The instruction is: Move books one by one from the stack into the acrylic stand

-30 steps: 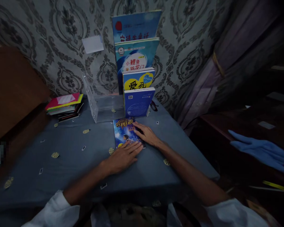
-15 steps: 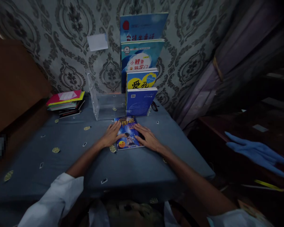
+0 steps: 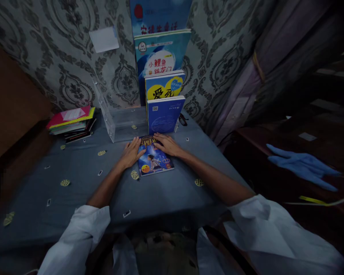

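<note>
On the table [image 3: 83, 214], just before the clear rack [image 3: 126, 133] and its standing books [image 3: 164, 91], the flat book [image 3: 155, 157] lies. Your left hand [image 3: 130, 153] touches its left side, your right hand [image 3: 169, 146] its upper right; fingers outstretched, thumbs apart, pinching nothing. Light, even pressure from both palms suits the thin cover.

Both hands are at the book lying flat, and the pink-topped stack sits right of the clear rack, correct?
No: in the head view, the pink-topped stack sits left of the clear rack. The left hand and right hand are at the book.
</note>
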`<state>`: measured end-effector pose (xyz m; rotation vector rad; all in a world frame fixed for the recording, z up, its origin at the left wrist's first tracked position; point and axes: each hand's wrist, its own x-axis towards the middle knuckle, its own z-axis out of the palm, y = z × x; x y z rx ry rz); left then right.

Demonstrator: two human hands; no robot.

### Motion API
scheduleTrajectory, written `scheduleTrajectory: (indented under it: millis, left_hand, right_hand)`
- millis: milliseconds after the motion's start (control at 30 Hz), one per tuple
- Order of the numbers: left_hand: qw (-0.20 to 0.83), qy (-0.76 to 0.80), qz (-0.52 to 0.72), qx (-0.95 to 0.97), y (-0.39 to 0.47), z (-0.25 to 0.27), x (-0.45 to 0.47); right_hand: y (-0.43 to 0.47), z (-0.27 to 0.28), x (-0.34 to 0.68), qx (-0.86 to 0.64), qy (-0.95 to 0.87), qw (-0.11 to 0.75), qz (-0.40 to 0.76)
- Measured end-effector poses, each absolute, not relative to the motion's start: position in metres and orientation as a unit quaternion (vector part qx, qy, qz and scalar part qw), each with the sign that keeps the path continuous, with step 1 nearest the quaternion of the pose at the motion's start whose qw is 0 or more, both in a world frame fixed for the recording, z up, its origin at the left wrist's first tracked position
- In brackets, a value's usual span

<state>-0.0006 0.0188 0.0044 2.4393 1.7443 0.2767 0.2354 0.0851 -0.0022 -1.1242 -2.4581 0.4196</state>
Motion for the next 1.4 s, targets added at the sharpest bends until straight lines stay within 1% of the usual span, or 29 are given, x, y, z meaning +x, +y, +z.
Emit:
scheduleTrajectory:
  millis: [233,400,600,867,1067,1200,1300,1400]
  left_hand:
    - [0.075,0.572,0.101,0.811,0.021,0.003,-0.003]
    - [0.075,0.580,0.091,0.806,0.018,0.004,-0.001]
    - [0.070,0.574,0.099,0.810,0.018,0.003,-0.002]
    - [0.054,0.567,0.105,0.815,0.021,0.001,-0.005]
    - [0.042,0.563,0.134,0.814,0.023,-0.001,-0.007]
    - [0.045,0.563,0.140,0.814,0.025,-0.003,-0.006]
    - [0.048,0.562,0.150,0.812,0.025,-0.004,-0.005]
    - [0.053,0.563,0.162,0.809,0.024,-0.005,-0.004]
  right_hand:
    - [0.049,-0.011,0.239,-0.438,-0.866,0.200,0.133]
    - [0.004,-0.011,0.242,-0.429,-0.877,0.190,0.105]
    - [-0.038,-0.008,0.223,-0.433,-0.877,0.199,0.068]
    - [-0.061,0.010,0.172,-0.423,-0.895,0.125,0.069]
    - [-0.060,0.018,0.167,-0.421,-0.896,0.101,0.094]
    - [-0.040,0.017,0.179,-0.377,-0.912,0.096,0.131]
    - [-0.009,0.015,0.192,-0.364,-0.914,0.116,0.135]
    - [0.026,0.011,0.207,-0.417,-0.889,0.142,0.127]
